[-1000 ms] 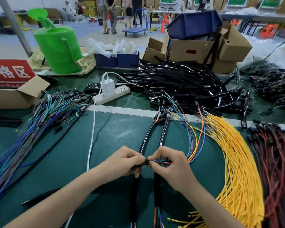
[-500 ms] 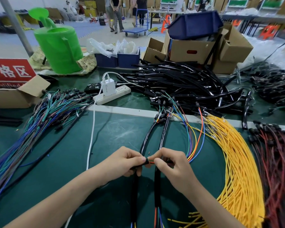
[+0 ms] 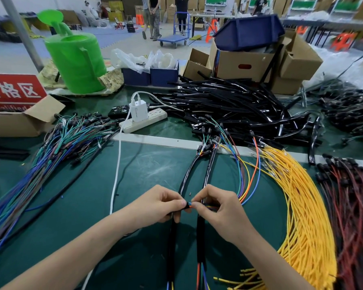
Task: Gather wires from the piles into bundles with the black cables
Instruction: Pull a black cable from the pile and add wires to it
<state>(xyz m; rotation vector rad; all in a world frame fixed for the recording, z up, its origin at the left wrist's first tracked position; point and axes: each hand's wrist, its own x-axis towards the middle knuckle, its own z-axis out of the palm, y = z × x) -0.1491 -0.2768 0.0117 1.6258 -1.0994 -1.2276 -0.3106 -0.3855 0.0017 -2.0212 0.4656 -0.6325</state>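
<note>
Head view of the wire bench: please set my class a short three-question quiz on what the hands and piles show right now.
1. True or false: the left hand holds nothing.
2. Multiple choice: the yellow wires lie A) to the person's left, B) to the person's right, C) off the table.
3. Short answer: what does the right hand pinch?

Key
1. False: it pinches the end of a black cable.
2. B.
3. The coloured wires, right at the cable's end.
</note>
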